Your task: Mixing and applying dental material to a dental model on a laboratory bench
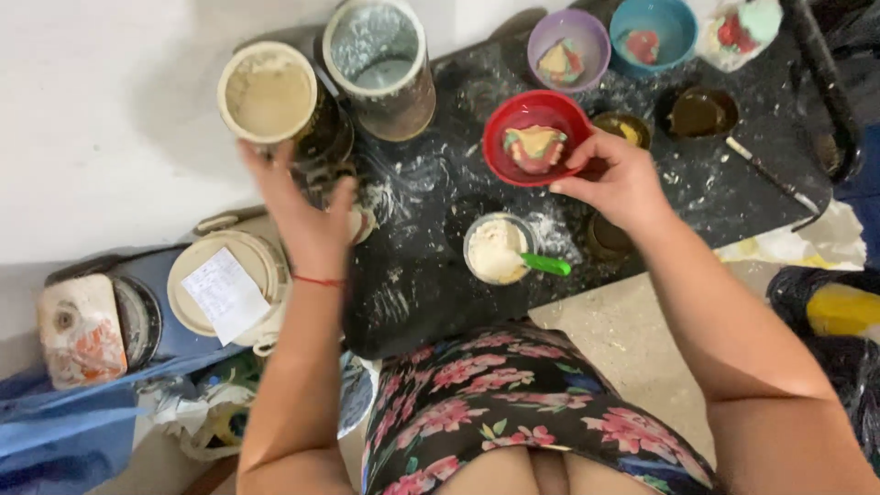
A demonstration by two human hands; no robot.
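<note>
My right hand [616, 179] grips the near rim of a red bowl [533, 137] that holds a yellow, pink and green moulded piece. My left hand [307, 215] reaches with fingers spread toward a dark jar partly hidden behind it, just below a cream tub of beige powder [268, 92]. Whether it touches the jar is unclear because the hand is blurred. Between my hands stands a small cup of white paste [496, 247] with a green spatula handle [547, 265] sticking out. All sit on a black, powder-dusted table [422, 293].
A tall grey-crusted container [378, 55] stands at the back. A purple bowl [568, 48], a blue bowl [652, 35] and a white piece [742, 32] line the far edge. Two dark small pots [702, 112] and a brush [770, 176] lie right. A lidded white tub with paper [225, 289] sits left.
</note>
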